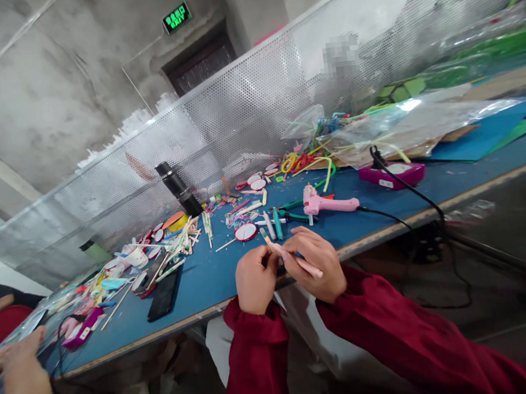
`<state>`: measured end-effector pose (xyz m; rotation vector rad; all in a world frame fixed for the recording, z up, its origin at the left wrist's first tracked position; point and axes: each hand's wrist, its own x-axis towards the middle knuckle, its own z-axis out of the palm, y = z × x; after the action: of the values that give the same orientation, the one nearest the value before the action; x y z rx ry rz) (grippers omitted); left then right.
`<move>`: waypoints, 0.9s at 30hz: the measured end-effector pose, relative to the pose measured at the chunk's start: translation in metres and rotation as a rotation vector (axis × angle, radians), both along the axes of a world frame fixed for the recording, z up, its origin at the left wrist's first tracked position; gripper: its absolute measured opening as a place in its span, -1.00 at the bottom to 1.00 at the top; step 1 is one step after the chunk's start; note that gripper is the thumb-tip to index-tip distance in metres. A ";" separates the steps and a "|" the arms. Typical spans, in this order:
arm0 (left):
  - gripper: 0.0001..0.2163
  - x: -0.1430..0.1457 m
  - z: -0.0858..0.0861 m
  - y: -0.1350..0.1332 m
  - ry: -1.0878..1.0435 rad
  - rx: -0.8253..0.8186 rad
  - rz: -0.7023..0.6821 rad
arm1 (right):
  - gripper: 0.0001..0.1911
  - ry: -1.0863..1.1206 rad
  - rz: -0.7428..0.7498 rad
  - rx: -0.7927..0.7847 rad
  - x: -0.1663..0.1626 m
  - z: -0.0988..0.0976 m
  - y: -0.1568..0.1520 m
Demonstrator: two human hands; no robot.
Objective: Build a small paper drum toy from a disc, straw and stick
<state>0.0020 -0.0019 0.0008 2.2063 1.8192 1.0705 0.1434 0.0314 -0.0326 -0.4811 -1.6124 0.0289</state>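
Both my hands work close together over the table's front edge. My right hand (316, 263) is closed round a slim pink pen-like stick (308, 266), whose thick end points toward me. Its narrower part runs up left between my hands to a pale tip beyond my fingers. My left hand (255, 279) is pinched, touching the right fingertips; whatever it holds is hidden. Just past my hands lie white and teal marker-like tubes (278, 223), a round red-rimmed white disc (246, 232) and green-handled pliers (293, 211). A pink hot glue gun (332, 204) rests right of them.
The blue table (219, 270) carries a black phone (164, 295), a black bottle (179, 189), loose wooden sticks (183, 243) and a purple power box (392, 174) with cables. Plastic bags (406, 125) lie at right. Another person's hand (26, 378) is at far left. A perforated metal screen (245, 120) stands behind.
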 end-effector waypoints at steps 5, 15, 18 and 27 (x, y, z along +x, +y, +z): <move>-0.82 0.000 0.000 -0.001 -0.004 -0.020 -0.004 | -0.88 0.012 0.002 0.002 -0.001 0.002 -0.001; -0.82 0.000 0.001 -0.001 0.006 -0.026 -0.005 | -0.90 0.016 0.004 -0.012 -0.002 0.004 -0.002; -0.80 0.000 0.000 -0.001 -0.006 -0.014 -0.012 | -0.89 0.020 -0.010 -0.025 -0.002 0.003 -0.001; -0.78 -0.001 0.000 0.000 -0.027 -0.008 -0.018 | -0.87 0.061 -0.032 -0.004 -0.002 -0.002 0.001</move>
<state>0.0014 -0.0022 0.0007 2.1890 1.7865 1.0819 0.1414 0.0324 -0.0344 -0.5049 -1.5449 0.0228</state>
